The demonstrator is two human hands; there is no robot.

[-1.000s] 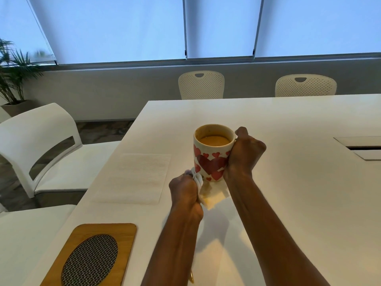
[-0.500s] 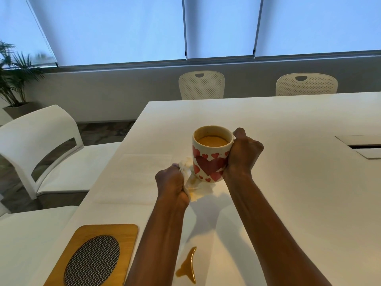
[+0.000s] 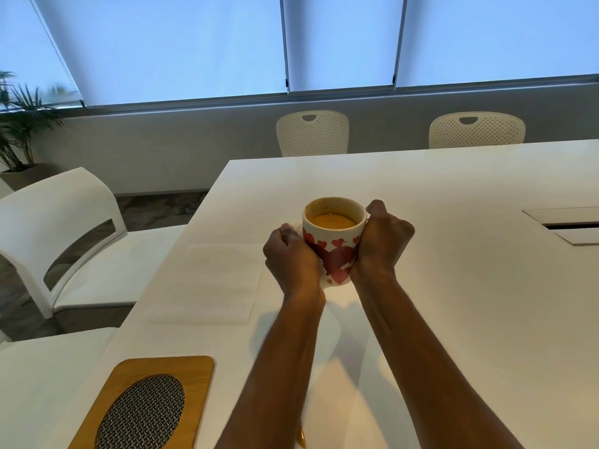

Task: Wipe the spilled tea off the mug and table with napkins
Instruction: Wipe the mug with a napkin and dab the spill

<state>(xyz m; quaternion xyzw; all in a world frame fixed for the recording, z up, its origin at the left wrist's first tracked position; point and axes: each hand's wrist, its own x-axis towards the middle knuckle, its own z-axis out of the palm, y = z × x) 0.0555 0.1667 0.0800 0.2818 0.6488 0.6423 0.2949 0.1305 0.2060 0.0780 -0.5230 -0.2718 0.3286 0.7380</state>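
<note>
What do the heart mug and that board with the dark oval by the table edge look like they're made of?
The mug looks like glazed ceramic: thick white rim, smooth wall, printed red hearts. The board looks like wood or bamboo, going by its warm tan colour and rounded corners; its oval inset appears to be woven mesh, metal or plastic, hard to tell.

Office meeting room: long white table (image 3: 453, 254) with cable hatch (image 3: 565, 225), perforated chairs (image 3: 312, 134), roller blinds (image 3: 178, 43).

The heart-printed mug (image 3: 334, 241) is clasped on the table (image 3: 453, 254) between the left hand (image 3: 293, 257) and the right hand (image 3: 382, 241); tea is seen inside.
</note>
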